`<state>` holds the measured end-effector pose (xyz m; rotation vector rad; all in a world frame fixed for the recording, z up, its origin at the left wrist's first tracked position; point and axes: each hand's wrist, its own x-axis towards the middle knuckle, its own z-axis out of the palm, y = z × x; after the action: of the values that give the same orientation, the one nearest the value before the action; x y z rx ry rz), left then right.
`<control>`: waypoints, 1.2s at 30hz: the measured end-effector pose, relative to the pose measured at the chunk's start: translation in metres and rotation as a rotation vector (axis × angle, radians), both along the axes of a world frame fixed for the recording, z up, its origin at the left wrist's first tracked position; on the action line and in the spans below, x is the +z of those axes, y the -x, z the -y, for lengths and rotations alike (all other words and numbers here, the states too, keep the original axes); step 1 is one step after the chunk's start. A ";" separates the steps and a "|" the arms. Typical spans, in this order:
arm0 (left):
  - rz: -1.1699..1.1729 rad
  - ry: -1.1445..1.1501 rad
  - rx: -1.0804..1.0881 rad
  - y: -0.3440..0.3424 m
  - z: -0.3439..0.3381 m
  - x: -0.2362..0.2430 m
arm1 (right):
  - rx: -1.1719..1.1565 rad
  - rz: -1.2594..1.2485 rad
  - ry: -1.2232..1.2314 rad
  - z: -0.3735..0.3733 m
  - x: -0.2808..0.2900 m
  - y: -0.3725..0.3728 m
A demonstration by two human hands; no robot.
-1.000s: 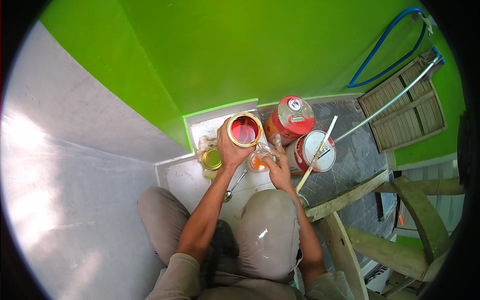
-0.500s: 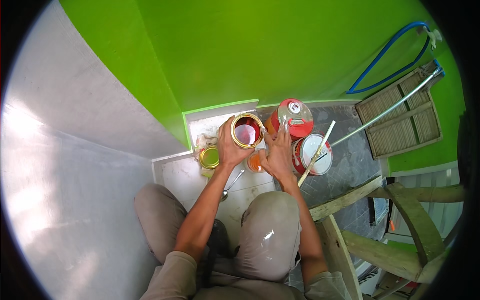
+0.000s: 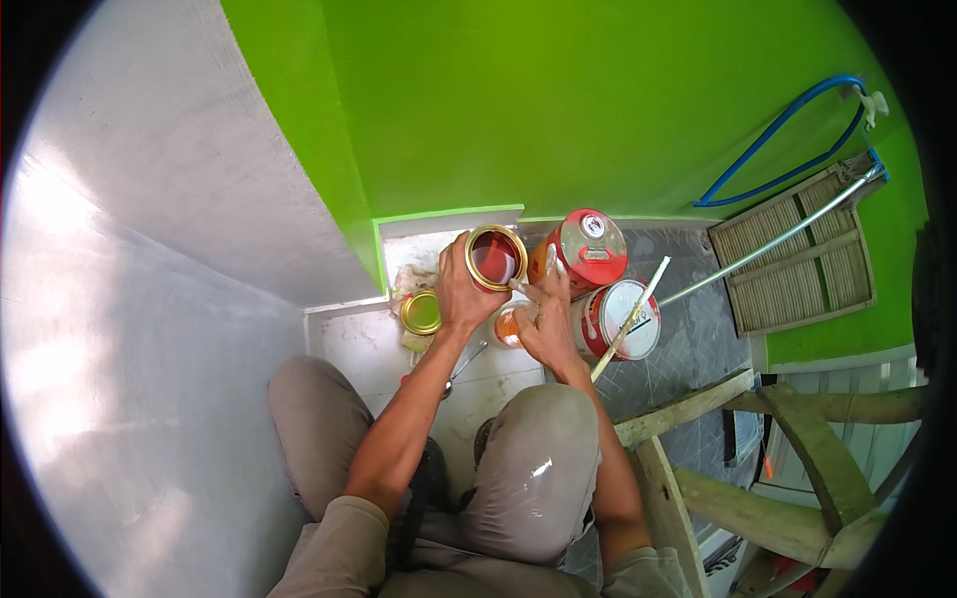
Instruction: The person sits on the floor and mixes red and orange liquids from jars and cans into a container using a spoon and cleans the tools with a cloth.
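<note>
My left hand grips an open paint can with a gold rim and red-brown contents. My right hand has its fingers apart at the can's lower right, a fingertip against the rim; pale smears mark the fingers. Beneath it is a clear cup with orange contents, partly hidden. A gold-rimmed green round lid or tin sits on crumpled material at the left, above a metal spoon. A red metal can and a white-lidded pail stand at the right, a pale stick across the pail.
A grey wall and green wall close in my corner. A metal pole slants toward a slatted panel below a blue hose. A wooden frame stands at my right; my knees flank the tiles.
My right hand has shifted from over the cup to the can's side, fingers raised and more spread. The red inside the can looks darker. The whole view has shifted slightly.
</note>
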<state>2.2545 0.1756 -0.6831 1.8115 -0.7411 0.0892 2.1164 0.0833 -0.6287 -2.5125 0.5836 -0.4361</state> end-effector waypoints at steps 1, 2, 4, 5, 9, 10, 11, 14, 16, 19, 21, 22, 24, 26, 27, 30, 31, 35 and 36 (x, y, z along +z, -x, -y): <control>-0.001 -0.001 0.032 0.000 -0.001 0.001 | -0.027 0.060 -0.184 0.003 0.000 0.000; -0.019 0.005 0.014 -0.001 -0.001 0.002 | -0.059 0.072 -0.286 0.006 0.001 0.000; -0.045 0.005 -0.035 -0.001 -0.002 0.003 | -0.052 0.119 -0.409 0.011 0.003 -0.001; -0.039 0.011 -0.002 -0.001 -0.003 0.003 | -0.103 0.175 -0.483 0.013 0.005 -0.001; -0.062 0.014 -0.031 0.001 -0.002 0.005 | -0.023 0.091 -0.280 0.014 0.009 -0.007; -0.070 0.006 -0.065 0.001 -0.002 0.006 | -0.013 0.075 -0.206 0.014 0.010 -0.009; -0.062 0.008 -0.037 0.001 -0.002 0.007 | 0.029 0.009 0.031 0.013 0.011 -0.009; -0.110 0.009 -0.050 -0.001 -0.004 0.008 | 0.100 -0.099 0.344 0.012 0.017 -0.008; -0.110 0.003 -0.127 -0.004 -0.005 0.007 | 0.135 -0.145 0.422 0.012 0.021 -0.005; -0.087 -0.001 -0.122 -0.005 -0.005 0.004 | 0.131 -0.209 0.461 0.012 0.026 0.004; -0.079 -0.011 -0.063 -0.006 -0.004 0.001 | 0.059 -0.209 0.450 0.014 0.028 0.010; -0.086 -0.003 -0.063 -0.006 -0.004 0.000 | 0.079 -0.219 0.432 0.014 0.028 0.013; -0.092 0.005 -0.060 -0.007 -0.005 -0.003 | -0.038 -0.126 0.334 0.016 0.028 0.019; -0.096 0.022 -0.121 -0.006 -0.004 -0.007 | -0.052 -0.097 0.246 0.018 0.028 0.025; -0.092 0.022 -0.096 -0.006 -0.003 -0.009 | -0.140 -0.088 0.154 0.018 0.028 0.028; -0.065 0.031 -0.157 -0.006 0.002 -0.016 | -0.109 0.127 -0.018 0.015 0.030 0.042; -0.051 0.033 -0.156 -0.006 0.004 -0.020 | -0.102 0.094 -0.023 0.011 0.030 0.048; -0.080 0.022 -0.142 -0.005 0.016 -0.037 | -0.163 0.221 -0.258 -0.008 0.028 0.061; -0.082 0.014 -0.122 -0.004 0.019 -0.042 | -0.206 0.302 -0.338 -0.011 0.027 0.062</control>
<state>2.2587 0.1564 -0.7251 1.7424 -0.7885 -0.0594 2.0545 0.0944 -0.6016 -2.0262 0.7292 -0.7139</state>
